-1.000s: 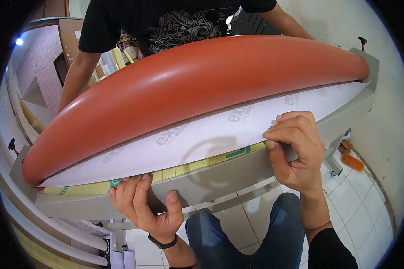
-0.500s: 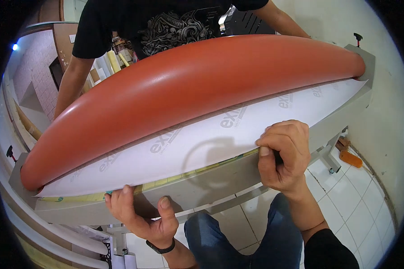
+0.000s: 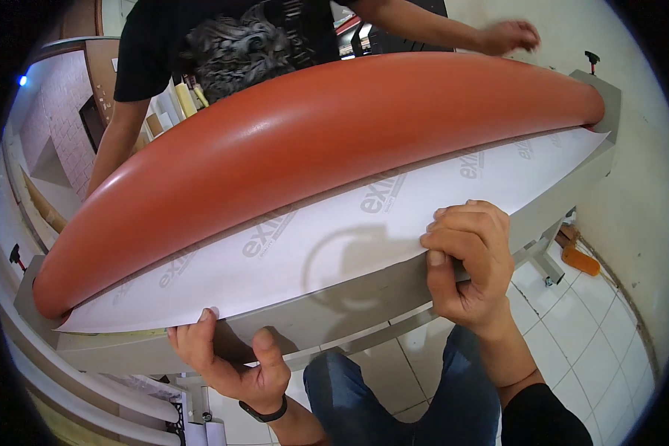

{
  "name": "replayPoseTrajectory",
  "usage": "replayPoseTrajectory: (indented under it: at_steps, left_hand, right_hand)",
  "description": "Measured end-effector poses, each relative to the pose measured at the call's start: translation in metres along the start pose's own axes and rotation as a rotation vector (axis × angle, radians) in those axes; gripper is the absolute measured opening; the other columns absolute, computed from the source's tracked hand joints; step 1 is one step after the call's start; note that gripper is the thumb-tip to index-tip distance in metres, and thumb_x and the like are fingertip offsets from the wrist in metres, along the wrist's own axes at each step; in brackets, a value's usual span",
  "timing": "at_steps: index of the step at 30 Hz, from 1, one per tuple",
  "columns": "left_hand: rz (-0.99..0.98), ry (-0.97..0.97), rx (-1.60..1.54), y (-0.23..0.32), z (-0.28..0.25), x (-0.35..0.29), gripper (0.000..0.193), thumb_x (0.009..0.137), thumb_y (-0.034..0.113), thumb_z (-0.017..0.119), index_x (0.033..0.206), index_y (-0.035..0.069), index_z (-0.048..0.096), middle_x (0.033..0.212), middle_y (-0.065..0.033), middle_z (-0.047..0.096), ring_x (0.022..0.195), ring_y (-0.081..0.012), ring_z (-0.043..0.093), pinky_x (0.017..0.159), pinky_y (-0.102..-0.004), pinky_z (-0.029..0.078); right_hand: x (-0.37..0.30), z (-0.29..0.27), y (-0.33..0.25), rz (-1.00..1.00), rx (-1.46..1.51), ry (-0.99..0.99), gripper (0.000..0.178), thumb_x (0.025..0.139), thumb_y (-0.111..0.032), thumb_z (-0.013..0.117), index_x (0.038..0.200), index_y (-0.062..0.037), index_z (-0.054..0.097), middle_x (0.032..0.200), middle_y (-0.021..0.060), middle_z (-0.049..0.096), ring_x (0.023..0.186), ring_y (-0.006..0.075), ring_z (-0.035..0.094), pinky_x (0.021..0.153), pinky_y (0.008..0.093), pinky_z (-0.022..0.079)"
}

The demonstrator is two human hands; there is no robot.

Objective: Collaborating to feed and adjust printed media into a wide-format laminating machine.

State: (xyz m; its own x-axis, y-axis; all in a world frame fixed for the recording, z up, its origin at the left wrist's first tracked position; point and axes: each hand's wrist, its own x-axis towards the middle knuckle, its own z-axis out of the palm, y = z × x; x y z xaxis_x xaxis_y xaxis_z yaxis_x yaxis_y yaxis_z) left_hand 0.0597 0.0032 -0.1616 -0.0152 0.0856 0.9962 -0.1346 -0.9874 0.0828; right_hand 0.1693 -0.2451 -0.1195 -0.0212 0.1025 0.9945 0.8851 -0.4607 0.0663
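A long orange-red rubber roller [image 3: 305,134] spans the machine. From beneath it a white backing sheet with grey printing [image 3: 334,245] stretches toward me over the grey machine bed [image 3: 349,301]. My right hand [image 3: 472,260] is closed at the sheet's near edge, its thumb below and curled fingers on top. Farther left, my left hand [image 3: 234,364] has thumb and fingers apart, with fingertips touching the near edge of the sheet. A dark band circles my left wrist. Shadows fall across the sheet and bed between my hands.
Across the roller stands a person in a black shirt [image 3: 238,52], one hand [image 3: 509,37] raised behind its right part. Red-and-black knobs [image 3: 592,59] top the machine's ends. Pale rolls [image 3: 104,394] lie at lower left. An orange object [image 3: 580,260] rests on the tiled floor.
The sheet's near edge has come slightly toward me, covering most of the yellowish strip seen before. Across the roller, the person has shifted left and lifted a hand at the right.
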Motion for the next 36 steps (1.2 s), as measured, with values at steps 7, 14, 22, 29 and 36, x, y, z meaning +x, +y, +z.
replayPoseTrajectory:
  at_steps: [7,14,22,29,36]
  left_hand:
    - [-0.006,-0.086,-0.045,0.002,-0.004,-0.002,0.051,0.091,0.023,0.059,0.131,-0.005,0.046,0.128,-0.0146,0.048,0.127,-0.0296,0.040,0.107,-0.0405,0.029]
    - [0.024,-0.088,-0.002,0.002,-0.003,-0.001,0.050,0.093,0.022,0.058,0.133,-0.005,0.044,0.132,-0.0159,0.048,0.131,-0.0282,0.037,0.109,-0.0411,0.028]
    - [0.028,-0.121,0.010,-0.004,0.006,0.009,0.050,0.093,0.021,0.058,0.132,-0.005,0.045,0.132,-0.0162,0.048,0.132,-0.0294,0.035,0.111,-0.0412,0.026]
    - [-0.039,-0.016,-0.001,-0.001,0.018,0.003,0.053,0.089,0.032,0.059,0.125,-0.005,0.049,0.121,-0.0137,0.057,0.124,-0.0356,0.042,0.110,-0.0524,0.023]
    - [0.001,-0.042,-0.031,-0.007,0.012,-0.001,0.044,0.094,0.013,0.052,0.132,-0.006,0.045,0.133,-0.0162,0.051,0.130,-0.0315,0.040,0.109,-0.0438,0.030]
  right_hand:
    - [-0.007,-0.008,-0.002,0.024,-0.110,-0.035,0.022,0.073,-0.006,0.069,0.094,-0.0125,0.067,0.094,0.0018,0.064,0.090,0.0193,0.062,0.093,0.0390,0.040]
    - [-0.005,-0.010,0.001,0.039,-0.081,-0.040,0.016,0.077,-0.004,0.066,0.091,-0.0100,0.069,0.096,0.0042,0.067,0.091,0.0195,0.064,0.094,0.0396,0.039]
    - [0.005,-0.001,0.009,0.034,-0.106,-0.067,0.021,0.073,-0.007,0.068,0.093,-0.0132,0.068,0.097,0.0001,0.065,0.091,0.0167,0.062,0.090,0.0383,0.039]
    - [0.002,0.005,0.014,0.007,-0.129,0.004,0.018,0.072,-0.005,0.063,0.088,-0.0101,0.066,0.093,0.0033,0.067,0.088,0.0186,0.063,0.085,0.0385,0.040]
    - [-0.005,-0.028,0.054,-0.023,-0.230,-0.038,0.017,0.078,-0.012,0.057,0.092,-0.0059,0.066,0.093,0.0073,0.069,0.086,0.0258,0.064,0.085,0.0412,0.043]
